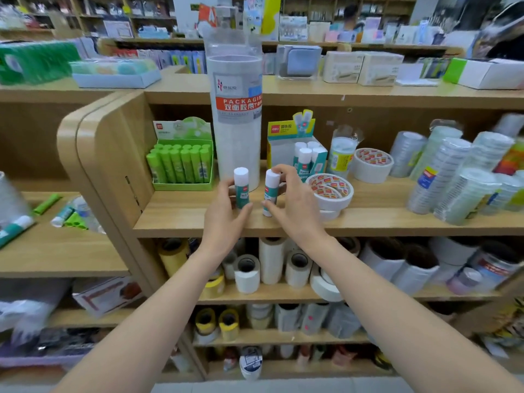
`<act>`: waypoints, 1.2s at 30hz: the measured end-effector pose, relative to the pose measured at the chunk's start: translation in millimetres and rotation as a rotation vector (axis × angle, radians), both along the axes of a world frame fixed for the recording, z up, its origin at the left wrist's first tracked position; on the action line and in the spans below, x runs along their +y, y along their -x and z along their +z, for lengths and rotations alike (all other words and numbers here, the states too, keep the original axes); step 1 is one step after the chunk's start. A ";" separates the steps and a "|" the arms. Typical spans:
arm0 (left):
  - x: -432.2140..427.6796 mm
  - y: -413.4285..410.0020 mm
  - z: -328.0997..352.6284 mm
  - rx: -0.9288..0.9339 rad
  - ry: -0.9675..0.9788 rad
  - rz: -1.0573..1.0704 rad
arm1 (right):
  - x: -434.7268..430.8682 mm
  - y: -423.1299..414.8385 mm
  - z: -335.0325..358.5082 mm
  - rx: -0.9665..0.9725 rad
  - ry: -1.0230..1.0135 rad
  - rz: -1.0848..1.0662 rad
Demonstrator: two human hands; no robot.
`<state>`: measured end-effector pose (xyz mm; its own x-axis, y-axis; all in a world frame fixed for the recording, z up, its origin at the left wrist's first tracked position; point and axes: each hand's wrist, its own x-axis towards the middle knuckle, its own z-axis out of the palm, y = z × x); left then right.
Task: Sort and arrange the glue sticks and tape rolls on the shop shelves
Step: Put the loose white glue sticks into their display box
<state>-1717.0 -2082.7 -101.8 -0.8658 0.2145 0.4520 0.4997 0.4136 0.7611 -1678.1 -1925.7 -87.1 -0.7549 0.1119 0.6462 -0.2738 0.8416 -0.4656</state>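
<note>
Two white-capped teal glue sticks stand upright on the wooden shelf [198, 219]. My left hand [224, 211] grips the left glue stick [241, 184]. My right hand [292, 202] grips the right glue stick [271, 188]. Behind them rises a tall wrapped stack of double-sided tape [236, 117]. A white display box of matching glue sticks [300, 154] stands to the right, and a green box of green glue sticks [183, 165] to the left. White tape rolls [330, 191] lie beside my right hand.
Sleeves of clear tape rolls [453, 177] crowd the shelf's right end. Loose glue sticks [62, 214] lie on the lower left counter. Paper and tape rolls [272, 265] fill the shelves below. Boxes [363, 68] line the top shelf.
</note>
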 end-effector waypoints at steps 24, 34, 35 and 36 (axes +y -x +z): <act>21.8 -48.9 -14.7 0.557 0.294 -0.126 | 48.4 -32.4 -17.3 -0.018 -0.246 -0.361; 90.9 -70.4 -18.2 0.530 0.478 -0.266 | 114.1 -67.6 -12.2 -0.021 -0.304 -0.357; 98.2 -69.9 -20.6 0.503 0.536 -0.240 | 122.6 -70.6 -12.5 -0.025 -0.311 -0.371; 105.7 -69.8 -23.2 0.475 0.600 -0.202 | 132.0 -73.5 -12.7 -0.031 -0.315 -0.384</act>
